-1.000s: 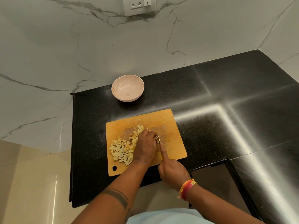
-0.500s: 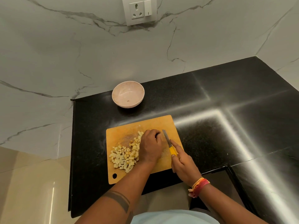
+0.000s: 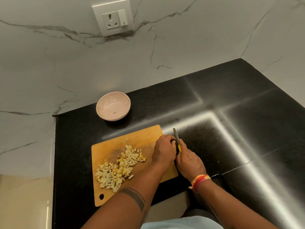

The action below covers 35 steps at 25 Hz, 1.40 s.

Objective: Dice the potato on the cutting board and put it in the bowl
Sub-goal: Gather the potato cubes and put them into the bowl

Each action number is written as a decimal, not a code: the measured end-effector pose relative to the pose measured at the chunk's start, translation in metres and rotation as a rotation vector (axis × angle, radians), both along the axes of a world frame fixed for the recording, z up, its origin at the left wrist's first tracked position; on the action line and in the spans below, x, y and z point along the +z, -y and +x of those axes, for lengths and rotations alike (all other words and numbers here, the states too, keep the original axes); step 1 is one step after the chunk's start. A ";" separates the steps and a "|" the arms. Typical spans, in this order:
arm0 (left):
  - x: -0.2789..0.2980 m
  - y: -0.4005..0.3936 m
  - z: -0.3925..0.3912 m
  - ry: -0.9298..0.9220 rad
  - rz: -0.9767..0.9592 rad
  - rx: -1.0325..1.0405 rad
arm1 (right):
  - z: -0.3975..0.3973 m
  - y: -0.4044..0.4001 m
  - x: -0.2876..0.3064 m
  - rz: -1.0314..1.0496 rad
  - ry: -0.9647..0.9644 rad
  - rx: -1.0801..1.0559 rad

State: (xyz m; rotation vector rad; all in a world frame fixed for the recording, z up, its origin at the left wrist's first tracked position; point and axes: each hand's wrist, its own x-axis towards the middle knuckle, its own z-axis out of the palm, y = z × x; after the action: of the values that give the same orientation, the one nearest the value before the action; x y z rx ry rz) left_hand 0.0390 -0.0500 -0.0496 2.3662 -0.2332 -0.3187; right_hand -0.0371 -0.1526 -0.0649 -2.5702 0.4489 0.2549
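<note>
A pile of pale diced potato [image 3: 119,166] lies on the left half of the wooden cutting board [image 3: 135,139]. Behind the board stands the pink bowl [image 3: 113,107], with only a speck inside. My right hand [image 3: 189,161] grips a small knife [image 3: 177,138] by its yellow handle, just off the board's right edge, blade pointing away from me. My left hand [image 3: 164,151] sits over that right edge with fingers curled, fingertips right beside the blade. Whether they touch the blade or the board's edge is hidden.
The board and bowl sit on a black polished counter [image 3: 231,129] whose left edge [image 3: 55,162] drops off beside the board. A marble wall with a socket plate [image 3: 113,19] rises behind.
My left hand left the potato pile and slid right to the board's edge. The right hand and knife moved off the board to its right side. The camera view tilted up.
</note>
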 end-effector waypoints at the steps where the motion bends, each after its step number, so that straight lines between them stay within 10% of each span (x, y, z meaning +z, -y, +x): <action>1: 0.000 0.006 0.002 -0.018 0.003 0.035 | 0.004 0.008 -0.002 0.015 0.010 -0.004; 16: 0.032 -0.125 -0.028 0.016 0.140 0.242 | 0.046 -0.075 0.032 0.209 -0.113 0.396; 25: 0.023 -0.204 -0.052 -0.249 0.533 0.233 | 0.061 -0.115 0.031 -0.073 -0.306 0.442; 35: 0.019 -0.188 -0.010 -0.280 0.402 0.112 | 0.100 -0.141 0.029 -0.076 -0.287 0.665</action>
State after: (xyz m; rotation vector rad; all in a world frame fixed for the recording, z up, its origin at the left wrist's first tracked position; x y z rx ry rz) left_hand 0.0287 0.1382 -0.0302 2.6734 0.1065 -0.6893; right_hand 0.0627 -0.0119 -0.0357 -2.6854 -0.3269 0.8565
